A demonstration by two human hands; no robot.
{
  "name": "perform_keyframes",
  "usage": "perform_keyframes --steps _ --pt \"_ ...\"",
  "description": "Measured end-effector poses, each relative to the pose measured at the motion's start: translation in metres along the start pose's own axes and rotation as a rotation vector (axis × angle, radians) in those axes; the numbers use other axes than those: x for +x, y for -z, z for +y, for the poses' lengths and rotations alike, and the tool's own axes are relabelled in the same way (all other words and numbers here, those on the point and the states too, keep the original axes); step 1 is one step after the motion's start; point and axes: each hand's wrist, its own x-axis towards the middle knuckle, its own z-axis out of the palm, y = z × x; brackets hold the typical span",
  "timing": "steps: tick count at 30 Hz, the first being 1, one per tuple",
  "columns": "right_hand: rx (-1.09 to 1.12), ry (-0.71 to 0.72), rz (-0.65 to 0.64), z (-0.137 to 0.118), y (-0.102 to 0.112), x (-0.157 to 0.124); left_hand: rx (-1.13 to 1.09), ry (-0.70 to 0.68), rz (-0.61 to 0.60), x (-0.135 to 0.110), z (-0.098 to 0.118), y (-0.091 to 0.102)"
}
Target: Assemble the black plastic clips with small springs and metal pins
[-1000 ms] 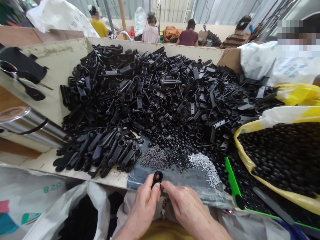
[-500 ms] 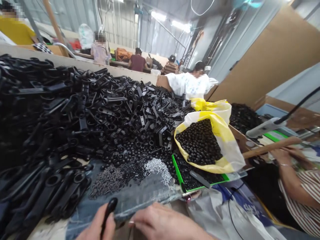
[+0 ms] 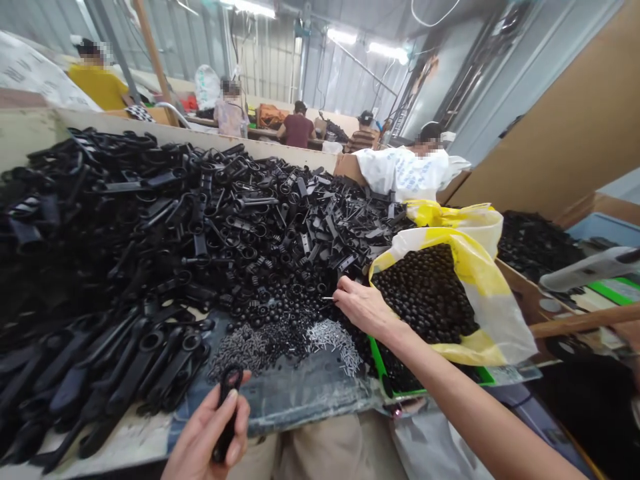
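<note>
My left hand (image 3: 213, 430) is closed around a black plastic handle-like part (image 3: 227, 407) with a ring at its upper end. It is held low in front of the bench edge. Farther out, my right hand (image 3: 367, 307) reaches over the small parts, thumb and fingers pinched on a thin silver pin (image 3: 327, 298). Below that hand lies a heap of silver pins (image 3: 333, 337). To its left is a pile of grey-brown pins (image 3: 240, 350), with small black pieces (image 3: 283, 337) between the two heaps.
A yellow-and-white bag (image 3: 500, 313) of black balls stands at right on a green-rimmed tray (image 3: 380, 367). Loose black parts (image 3: 210, 213) heap across the bench. Ringed black parts (image 3: 120, 380) lie in rows at left. Several people sit farther back.
My right hand has moved from the bench edge out over the small parts and now pinches a silver pin. My left hand still holds the black part, its ring now showing. The view has shifted.
</note>
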Motion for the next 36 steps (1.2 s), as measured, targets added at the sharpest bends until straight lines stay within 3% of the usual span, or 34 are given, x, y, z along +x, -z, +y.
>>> perform_keyframes --steps 4,7,11,15,20,32,36 --pt "0.087 -0.004 0.112 -0.021 0.004 -0.011 -0.053 -0.082 -0.045 0.006 -0.005 -0.001" --pt "0.21 0.039 0.165 -0.066 0.004 -0.023 -0.086 -0.133 -0.093 0.008 -0.01 -0.006" --pt "0.509 0.14 0.258 -0.135 -0.003 -0.041 -0.193 -0.101 -0.082 0.006 -0.011 -0.014" --pt "0.702 0.129 0.359 -0.175 -0.017 -0.053 -0.297 -0.07 -0.133 0.004 -0.009 -0.013" --pt "0.731 0.107 0.509 -0.189 -0.03 -0.058 -0.336 -0.046 -0.164 0.006 -0.011 -0.008" --pt "0.658 0.126 0.611 -0.193 -0.03 -0.065 -0.456 0.02 -0.253 0.005 -0.018 -0.008" --pt "0.632 0.116 0.613 -0.194 -0.03 -0.064 -0.426 0.004 -0.226 0.004 -0.018 -0.01"
